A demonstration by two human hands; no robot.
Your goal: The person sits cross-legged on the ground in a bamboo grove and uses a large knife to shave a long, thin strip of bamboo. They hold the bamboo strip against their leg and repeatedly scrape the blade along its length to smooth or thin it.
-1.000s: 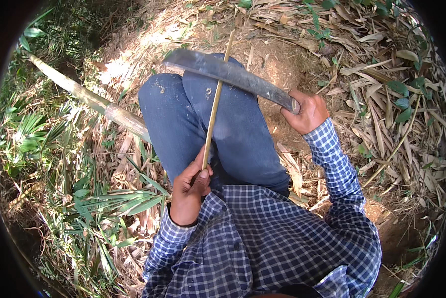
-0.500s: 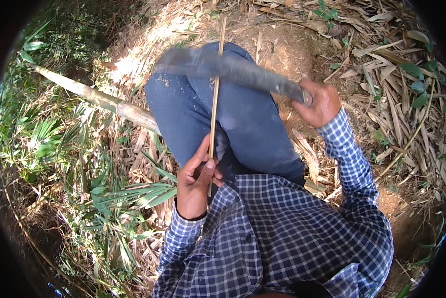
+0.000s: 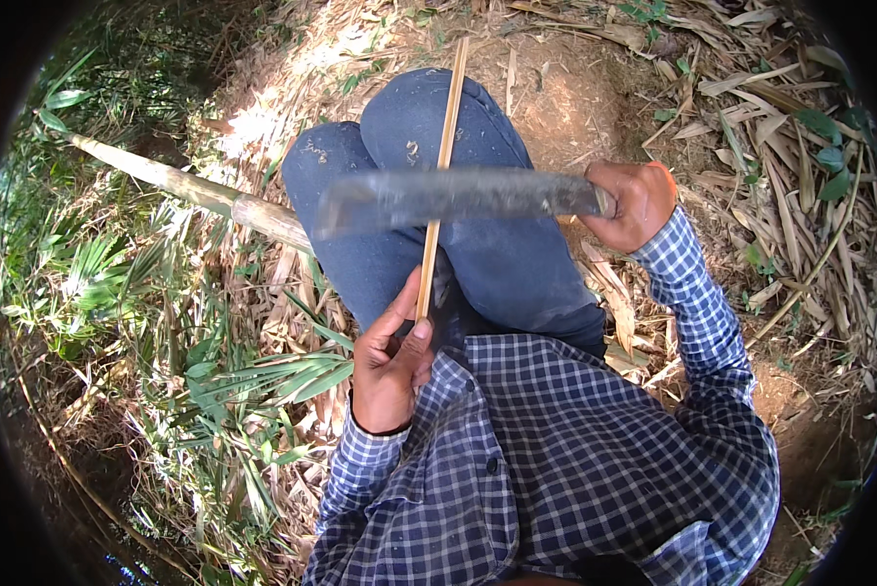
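Observation:
Between thumb and fingers, my left hand (image 3: 394, 359) pinches the near end of a thin bamboo strip (image 3: 447, 132). The strip points away from me over my bent legs, its far end past my knees. My right hand (image 3: 634, 203) is wrapped round the handle of a machete (image 3: 468, 194), to the right of my legs. Its broad dark blade lies level across the strip, pointing left, and is smeared by motion. The blade hides a short length of the strip; whether they touch I cannot tell.
My knees (image 3: 389, 112) in dark trousers are drawn up beneath the strip. A thick bamboo pole (image 3: 194, 188) reaches from the far left to my legs. Green leafy plants (image 3: 272, 379) grow at left; dry bamboo leaves (image 3: 751, 88) litter the soil at right.
The machete blade has come nearer to me along the strip, from by my knees to over my thighs. The strip's far end has tilted slightly right. My left hand keeps its pinch.

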